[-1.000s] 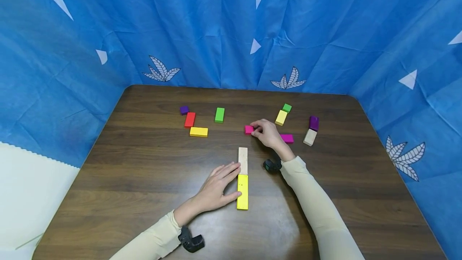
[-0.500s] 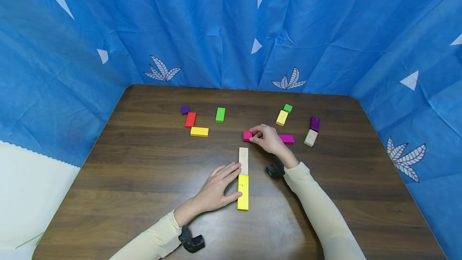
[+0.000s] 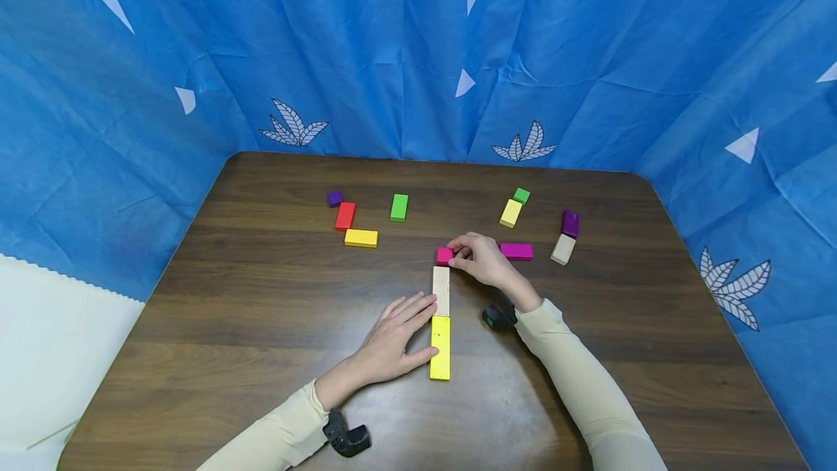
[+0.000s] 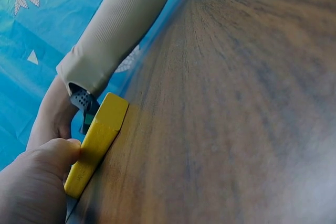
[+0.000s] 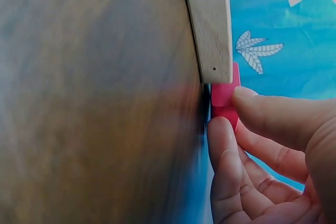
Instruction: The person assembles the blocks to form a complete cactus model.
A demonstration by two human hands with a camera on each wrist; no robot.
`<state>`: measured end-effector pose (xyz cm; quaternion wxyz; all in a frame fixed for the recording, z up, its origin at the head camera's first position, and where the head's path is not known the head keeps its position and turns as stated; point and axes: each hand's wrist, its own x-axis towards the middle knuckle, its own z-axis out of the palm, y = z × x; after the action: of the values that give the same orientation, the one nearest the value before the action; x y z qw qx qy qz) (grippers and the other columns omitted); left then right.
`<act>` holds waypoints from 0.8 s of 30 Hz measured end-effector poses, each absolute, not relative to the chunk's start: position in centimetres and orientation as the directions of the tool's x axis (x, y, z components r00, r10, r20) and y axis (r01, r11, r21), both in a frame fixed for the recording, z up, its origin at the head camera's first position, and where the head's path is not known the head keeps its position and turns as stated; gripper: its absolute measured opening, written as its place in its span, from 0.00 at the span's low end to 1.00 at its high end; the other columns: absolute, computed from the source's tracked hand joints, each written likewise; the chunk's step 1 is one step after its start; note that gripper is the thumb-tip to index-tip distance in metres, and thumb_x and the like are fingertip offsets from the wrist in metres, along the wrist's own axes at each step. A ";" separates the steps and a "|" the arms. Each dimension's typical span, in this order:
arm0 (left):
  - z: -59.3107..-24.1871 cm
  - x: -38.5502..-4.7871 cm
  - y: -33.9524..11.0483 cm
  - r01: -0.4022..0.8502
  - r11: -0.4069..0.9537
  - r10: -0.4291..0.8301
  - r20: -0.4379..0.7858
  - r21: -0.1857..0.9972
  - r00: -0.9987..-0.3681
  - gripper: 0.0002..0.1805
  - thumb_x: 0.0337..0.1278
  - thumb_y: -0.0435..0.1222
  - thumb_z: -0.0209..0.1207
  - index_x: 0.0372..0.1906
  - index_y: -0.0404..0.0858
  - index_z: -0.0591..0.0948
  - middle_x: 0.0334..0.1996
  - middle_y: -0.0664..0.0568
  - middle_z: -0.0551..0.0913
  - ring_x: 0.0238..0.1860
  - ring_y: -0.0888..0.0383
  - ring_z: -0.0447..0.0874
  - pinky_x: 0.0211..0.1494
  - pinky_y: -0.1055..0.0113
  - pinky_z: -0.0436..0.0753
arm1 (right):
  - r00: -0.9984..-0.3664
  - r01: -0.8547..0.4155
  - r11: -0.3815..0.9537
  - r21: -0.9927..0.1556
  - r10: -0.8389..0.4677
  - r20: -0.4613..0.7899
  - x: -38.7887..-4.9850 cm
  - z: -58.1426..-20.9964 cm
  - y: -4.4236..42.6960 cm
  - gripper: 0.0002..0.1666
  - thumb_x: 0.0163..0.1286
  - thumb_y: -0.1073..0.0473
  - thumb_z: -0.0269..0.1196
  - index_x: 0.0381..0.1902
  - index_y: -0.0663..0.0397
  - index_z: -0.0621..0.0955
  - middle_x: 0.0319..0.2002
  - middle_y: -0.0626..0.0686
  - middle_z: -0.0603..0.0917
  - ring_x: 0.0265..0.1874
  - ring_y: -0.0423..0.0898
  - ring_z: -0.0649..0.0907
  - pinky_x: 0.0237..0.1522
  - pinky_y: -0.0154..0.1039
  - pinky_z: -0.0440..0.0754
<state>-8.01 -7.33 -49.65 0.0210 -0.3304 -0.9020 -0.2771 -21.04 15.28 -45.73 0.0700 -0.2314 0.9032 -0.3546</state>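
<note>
A yellow block [image 3: 440, 349] and a plain wooden block [image 3: 441, 291] lie end to end in a line on the table. My left hand [image 3: 392, 340] rests along their left side, fingers spread, fingertips at the wooden block and thumb against the yellow block. In the left wrist view that thumb touches the yellow block [image 4: 97, 148]. My right hand [image 3: 482, 259] pinches a small pink block [image 3: 444, 256] at the far end of the wooden block. The right wrist view shows the pink block [image 5: 224, 95] between thumb and fingers, close to the wooden block's end [image 5: 212, 30]; contact is unclear.
A magenta block [image 3: 517, 251] lies just right of my right hand. Farther back are purple [image 3: 335, 198], red [image 3: 345, 216], yellow [image 3: 361, 238] and green [image 3: 399, 208] blocks at left, and several more at right, including a pale block [image 3: 562, 249]. A blue curtain [image 3: 418, 57] borders the table.
My right hand has brought the pink block toward me and slightly left, up to the far end of the wooden block. The left hand has stayed in place.
</note>
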 end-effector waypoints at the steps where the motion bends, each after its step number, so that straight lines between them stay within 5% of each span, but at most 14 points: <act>1: -49.7 -8.0 -7.3 0.609 0.628 0.585 0.222 0.484 -0.780 0.39 0.59 0.53 0.61 0.71 0.38 0.68 0.73 0.51 0.66 0.74 0.51 0.62 0.74 0.47 0.61 | -0.881 -0.370 0.640 -0.673 -0.472 0.036 -21.0 -45.7 15.2 0.16 0.64 0.63 0.67 0.49 0.64 0.83 0.41 0.58 0.83 0.36 0.48 0.84 0.38 0.39 0.82; 24: -49.7 -8.1 -7.4 0.633 0.617 0.588 0.261 0.467 -0.766 0.38 0.59 0.52 0.61 0.70 0.36 0.69 0.72 0.50 0.68 0.74 0.50 0.62 0.73 0.48 0.62 | -0.878 -0.367 0.635 -0.680 -0.478 0.027 -20.6 -46.1 15.0 0.15 0.64 0.64 0.66 0.48 0.62 0.83 0.40 0.57 0.83 0.36 0.47 0.84 0.37 0.36 0.81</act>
<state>-8.07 -7.41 -49.75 0.0410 -0.3399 -0.8983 -0.2755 -20.60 14.96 -46.12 0.0779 -0.2344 0.9009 -0.3569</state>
